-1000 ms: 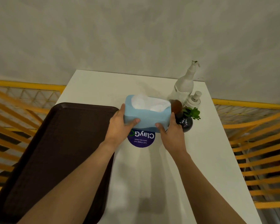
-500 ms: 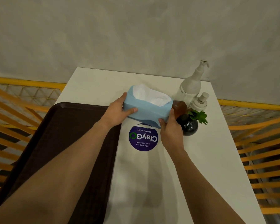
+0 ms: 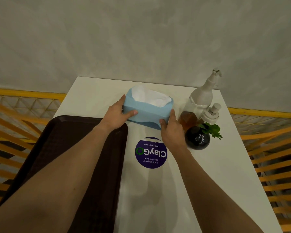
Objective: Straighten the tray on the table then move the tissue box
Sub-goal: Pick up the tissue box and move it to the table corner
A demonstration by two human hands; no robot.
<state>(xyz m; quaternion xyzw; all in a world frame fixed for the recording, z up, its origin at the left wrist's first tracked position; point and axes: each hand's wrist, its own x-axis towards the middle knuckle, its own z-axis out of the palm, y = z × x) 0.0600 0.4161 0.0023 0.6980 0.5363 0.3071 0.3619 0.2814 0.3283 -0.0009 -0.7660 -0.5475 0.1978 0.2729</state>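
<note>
A light blue tissue box (image 3: 148, 111) with white tissue showing at its top sits toward the far middle of the white table (image 3: 200, 174). My left hand (image 3: 118, 113) grips its left end and my right hand (image 3: 171, 130) grips its near right corner. The box is turned slightly, its right end nearer to me. A dark brown tray (image 3: 60, 140) lies along the table's left side under my left forearm, its left part hanging past the table edge.
Right of the box stand a white pump bottle (image 3: 203, 96), an amber bottle (image 3: 187, 119), a small white pump bottle (image 3: 211, 113) and a round black vase with a green plant (image 3: 197, 139). A purple round sticker (image 3: 151, 153) marks the table. Yellow railings flank both sides.
Both hands have carried the tissue box away from me toward the far side of the table, uncovering the purple sticker. The tray has stayed put.
</note>
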